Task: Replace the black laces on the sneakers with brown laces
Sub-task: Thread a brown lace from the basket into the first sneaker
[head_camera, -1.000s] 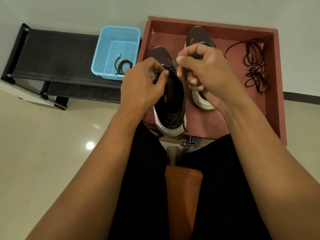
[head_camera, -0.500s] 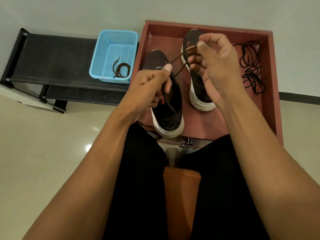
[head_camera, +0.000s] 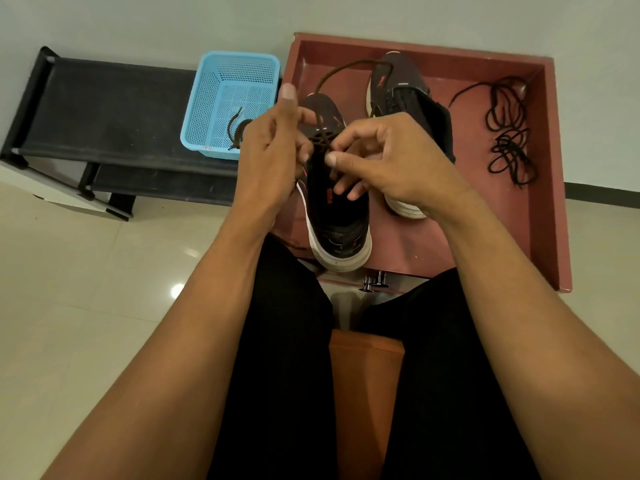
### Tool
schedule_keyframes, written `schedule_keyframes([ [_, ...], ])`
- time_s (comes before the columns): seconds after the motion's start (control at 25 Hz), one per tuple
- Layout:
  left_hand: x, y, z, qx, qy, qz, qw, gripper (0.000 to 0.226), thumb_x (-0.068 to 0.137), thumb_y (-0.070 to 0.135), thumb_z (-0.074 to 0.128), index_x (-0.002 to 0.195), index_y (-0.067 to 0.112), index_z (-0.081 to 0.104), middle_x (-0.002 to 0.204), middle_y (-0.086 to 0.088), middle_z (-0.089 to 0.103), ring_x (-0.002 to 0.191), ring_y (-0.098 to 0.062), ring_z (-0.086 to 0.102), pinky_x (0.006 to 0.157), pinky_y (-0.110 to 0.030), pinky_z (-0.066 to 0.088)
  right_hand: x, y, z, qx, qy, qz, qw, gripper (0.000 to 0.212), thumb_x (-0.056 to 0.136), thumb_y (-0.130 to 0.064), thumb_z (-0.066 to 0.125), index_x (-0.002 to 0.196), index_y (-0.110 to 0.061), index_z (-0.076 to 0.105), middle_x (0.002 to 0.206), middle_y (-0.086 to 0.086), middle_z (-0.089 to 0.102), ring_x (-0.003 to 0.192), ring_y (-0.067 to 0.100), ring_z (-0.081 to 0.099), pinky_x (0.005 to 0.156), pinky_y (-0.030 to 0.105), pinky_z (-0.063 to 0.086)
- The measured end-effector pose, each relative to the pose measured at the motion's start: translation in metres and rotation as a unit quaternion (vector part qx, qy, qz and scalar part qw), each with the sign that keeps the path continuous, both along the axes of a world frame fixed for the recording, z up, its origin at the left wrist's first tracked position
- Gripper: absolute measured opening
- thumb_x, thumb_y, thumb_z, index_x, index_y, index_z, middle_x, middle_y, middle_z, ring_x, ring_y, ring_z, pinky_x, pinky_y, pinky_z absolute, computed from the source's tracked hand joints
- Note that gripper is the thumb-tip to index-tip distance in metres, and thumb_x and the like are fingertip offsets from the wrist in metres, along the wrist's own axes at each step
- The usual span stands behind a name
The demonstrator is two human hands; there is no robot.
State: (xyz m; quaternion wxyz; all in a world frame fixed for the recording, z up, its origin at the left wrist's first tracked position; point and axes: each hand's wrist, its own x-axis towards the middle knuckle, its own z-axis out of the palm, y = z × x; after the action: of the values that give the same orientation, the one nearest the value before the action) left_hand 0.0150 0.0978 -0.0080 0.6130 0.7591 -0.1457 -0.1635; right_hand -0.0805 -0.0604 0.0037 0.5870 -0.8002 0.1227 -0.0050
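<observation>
I see both hands back down on the near dark white-soled sneaker (head_camera: pixel 337 223), which stands in the red wooden tray (head_camera: pixel 554 168). The right hand (head_camera: pixel 391 164), raised half a second ago drawing slack, now pinches the brown shoelace (head_camera: pixel 346 65) at the eyelets, and the left hand (head_camera: pixel 273 157) grips it too. One crossing looks finished. Coiled black laces (head_camera: pixel 507 133) lie far right.

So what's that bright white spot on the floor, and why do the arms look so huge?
Head view: the spot on the floor is glare off glossy tiles, likely a lamp overhead. Head view: the wide lens swells the forearms at the bottom and splays the red tray. Head view: the left hand and right hand holding the brown lace look slightly soft.
</observation>
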Motion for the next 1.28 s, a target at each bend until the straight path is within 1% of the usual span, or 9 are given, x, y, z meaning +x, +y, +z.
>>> schedule_keyframes([
  [0.08,0.009,0.006,-0.011,0.104,-0.034,0.044,0.993,0.049,0.105,0.053,0.045,0.091,0.016,0.075,0.063,0.005,0.062,0.051,-0.009,0.053,0.055,-0.037,0.049,0.001,-0.002,0.000,0.046,-0.026,-0.062,0.997,0.015,0.099,-0.007,0.072,0.105,0.006,0.069,0.083,0.021,0.076,0.073,0.029,0.079,0.065,0.033,0.064],
  [0.16,0.013,0.010,-0.020,0.218,-0.061,0.036,0.973,0.039,0.095,0.054,0.055,0.087,0.020,0.074,0.069,0.006,0.070,0.065,-0.016,0.066,0.075,-0.047,0.061,0.003,-0.007,-0.003,0.059,-0.038,-0.111,0.991,0.012,0.097,-0.001,0.072,0.105,0.007,0.068,0.085,0.020,0.077,0.079,0.026,0.080,0.072,0.031,0.064],
  [0.36,0.005,0.001,-0.020,0.288,-0.071,-0.006,0.955,0.036,0.079,0.059,0.077,0.085,0.024,0.073,0.071,0.007,0.072,0.075,-0.019,0.074,0.076,-0.043,0.064,0.009,-0.009,-0.010,0.035,-0.005,-0.145,0.989,0.007,0.093,0.004,0.072,0.097,0.001,0.075,0.087,0.011,0.079,0.088,0.016,0.080,0.086,0.033,0.064],
  [0.48,0.006,0.003,-0.020,0.275,-0.076,0.012,0.958,0.026,0.075,0.047,0.076,0.089,0.025,0.078,0.073,0.008,0.075,0.073,-0.021,0.075,0.076,-0.044,0.065,0.013,-0.004,-0.009,0.006,-0.002,-0.150,0.989,0.016,0.090,0.004,0.068,0.093,-0.008,0.078,0.085,0.006,0.080,0.086,0.012,0.080,0.089,0.033,0.064],
  [0.56,0.006,0.004,-0.021,0.272,-0.080,0.019,0.959,0.022,0.077,0.039,0.074,0.092,0.025,0.081,0.074,0.008,0.076,0.071,-0.022,0.075,0.078,-0.044,0.065,0.014,-0.003,-0.009,-0.049,-0.016,-0.160,0.986,0.017,0.086,-0.002,0.072,0.091,-0.016,0.081,0.079,-0.002,0.080,0.079,0.006,0.078,0.085,0.028,0.063],
  [0.68,0.008,0.004,-0.021,0.256,-0.047,0.023,0.965,0.026,0.069,0.041,0.070,0.087,0.027,0.081,0.073,0.007,0.076,0.071,-0.023,0.076,0.079,-0.045,0.065,0.018,-0.002,-0.014,-0.134,-0.038,-0.158,0.978,0.015,0.080,-0.016,0.081,0.085,-0.030,0.081,0.076,-0.014,0.076,0.073,-0.001,0.073,0.076,0.022,0.060],
  [0.92,0.009,0.004,-0.024,0.242,-0.007,0.030,0.970,0.013,0.065,0.047,0.070,0.068,0.034,0.072,0.071,0.007,0.077,0.073,-0.024,0.077,0.078,-0.046,0.065,0.027,0.018,-0.024,-0.161,-0.024,-0.150,0.975,0.012,0.080,-0.016,0.083,0.087,-0.025,0.081,0.077,-0.016,0.075,0.075,-0.008,0.069,0.067,0.006,0.048],
  [1.12,0.011,0.006,-0.027,0.208,0.010,0.037,0.977,0.009,0.065,0.047,0.075,0.064,0.038,0.073,0.071,0.009,0.077,0.079,-0.020,0.078,0.077,-0.045,0.065,0.030,0.029,-0.030,-0.164,-0.036,-0.177,0.970,0.009,0.080,-0.016,0.084,0.084,-0.022,0.078,0.072,-0.015,0.074,0.074,-0.006,0.070,0.070,0.007,0.049],
  [1.28,0.012,0.007,-0.028,0.203,0.008,0.036,0.979,0.013,0.065,0.050,0.075,0.069,0.037,0.075,0.072,0.008,0.077,0.078,-0.020,0.078,0.078,-0.045,0.065,0.030,0.031,-0.035,-0.176,-0.037,-0.184,0.966,0.010,0.079,-0.023,0.086,0.082,-0.025,0.077,0.070,-0.015,0.074,0.078,0.000,0.071,0.083,0.025,0.057],
])
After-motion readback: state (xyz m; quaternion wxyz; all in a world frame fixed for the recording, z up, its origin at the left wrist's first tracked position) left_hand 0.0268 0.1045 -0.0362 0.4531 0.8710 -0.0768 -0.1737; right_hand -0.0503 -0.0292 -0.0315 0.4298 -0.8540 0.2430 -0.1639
